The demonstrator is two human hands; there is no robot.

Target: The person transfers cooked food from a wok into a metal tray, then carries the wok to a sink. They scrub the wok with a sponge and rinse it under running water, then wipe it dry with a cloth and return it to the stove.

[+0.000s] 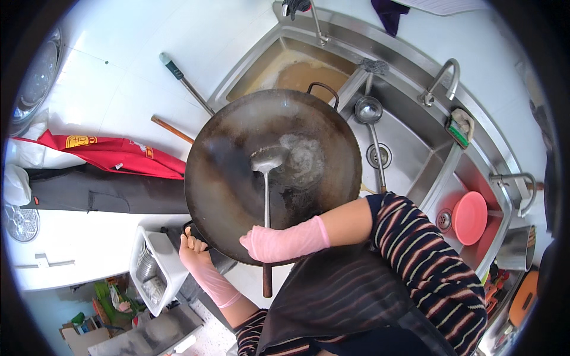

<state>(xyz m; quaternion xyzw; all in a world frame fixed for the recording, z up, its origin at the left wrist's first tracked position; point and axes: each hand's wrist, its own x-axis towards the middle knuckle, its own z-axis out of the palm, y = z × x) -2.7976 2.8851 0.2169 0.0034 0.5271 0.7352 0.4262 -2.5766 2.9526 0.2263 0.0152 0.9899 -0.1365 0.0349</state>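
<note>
A large, darkened wok (213,196) tilts in front of me, with a wet, whitish patch on its inner surface. My right hand (276,244), in a thin pink glove, is closed around the shaft of a metal wok spatula (266,191). The spatula's blade lies against the middle of the wok, and its wooden end sticks out below my fist. At the wok's lower left rim, my left hand (193,253) grips the near loop handle, mostly hidden by my fingers; it wears a similar glove. The opposite loop handle (325,86) points towards the sinks.
Behind the wok, one sink basin (289,46) holds brownish water. A ladle (369,110) lies in the middle basin; a pink bowl (470,218) sits in the right one. Faucets (452,80) and a scrub brush (461,129) line the ledge. Left are a red cloth (120,153) and a white bin (171,267).
</note>
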